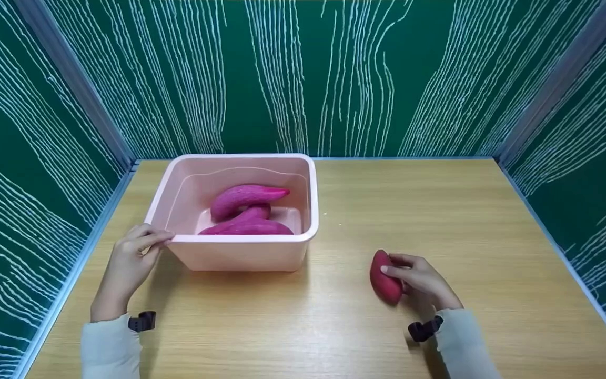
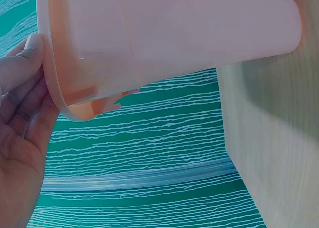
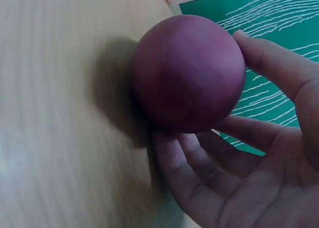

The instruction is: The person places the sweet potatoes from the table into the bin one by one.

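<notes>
At the near left corner of its rim, a pale pink plastic bin (image 1: 245, 255) is gripped by my left hand (image 1: 133, 260). The left wrist view shows the thumb at the rim (image 2: 44, 44) and the other fingers around its edge. Inside the bin lie purple-pink sweet potatoes (image 1: 248, 200), long and curved, one with a brighter pointed tip. To the right of the bin, my right hand (image 1: 423, 276) holds a smooth red sweet potato (image 1: 385, 279) between thumb and fingers, low over the table. Its rounded end fills the middle of the right wrist view.
The bin stands on a light wooden table (image 1: 355, 337), toward the back left. Green panels (image 1: 329, 79) with white wavy lines enclose the back and both sides, joined by grey metal posts (image 1: 79, 79). Each wrist carries a dark strapped-on camera (image 1: 142, 321).
</notes>
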`<state>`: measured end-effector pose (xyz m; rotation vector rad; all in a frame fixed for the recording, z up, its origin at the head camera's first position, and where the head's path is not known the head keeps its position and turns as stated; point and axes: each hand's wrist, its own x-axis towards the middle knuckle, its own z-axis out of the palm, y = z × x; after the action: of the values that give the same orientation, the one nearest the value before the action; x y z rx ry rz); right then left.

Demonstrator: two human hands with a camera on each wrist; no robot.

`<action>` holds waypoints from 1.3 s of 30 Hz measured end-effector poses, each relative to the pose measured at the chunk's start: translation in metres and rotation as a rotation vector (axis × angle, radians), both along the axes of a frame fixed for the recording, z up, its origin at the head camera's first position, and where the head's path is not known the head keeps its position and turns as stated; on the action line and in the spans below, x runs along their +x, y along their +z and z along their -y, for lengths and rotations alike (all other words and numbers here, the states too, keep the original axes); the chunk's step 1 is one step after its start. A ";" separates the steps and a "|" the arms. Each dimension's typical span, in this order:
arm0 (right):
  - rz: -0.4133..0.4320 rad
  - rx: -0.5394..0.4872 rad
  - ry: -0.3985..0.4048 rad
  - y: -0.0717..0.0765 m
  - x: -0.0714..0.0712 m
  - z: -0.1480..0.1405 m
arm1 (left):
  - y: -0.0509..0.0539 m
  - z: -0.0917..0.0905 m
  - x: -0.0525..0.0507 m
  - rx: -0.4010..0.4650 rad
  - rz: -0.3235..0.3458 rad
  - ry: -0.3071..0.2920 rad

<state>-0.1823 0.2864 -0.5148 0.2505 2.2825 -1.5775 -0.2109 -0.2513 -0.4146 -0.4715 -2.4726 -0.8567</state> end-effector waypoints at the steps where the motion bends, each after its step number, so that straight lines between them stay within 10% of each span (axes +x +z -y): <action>1: 0.001 -0.001 -0.005 -0.001 0.000 0.001 | 0.000 0.000 0.000 0.001 0.000 0.001; 39: -0.020 0.049 -0.028 -0.004 0.002 0.008 | 0.001 0.000 0.000 0.024 0.022 -0.003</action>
<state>-0.1805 0.2787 -0.5191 0.2811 2.3451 -1.5456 -0.2111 -0.2516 -0.4137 -0.4595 -2.4788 -0.8964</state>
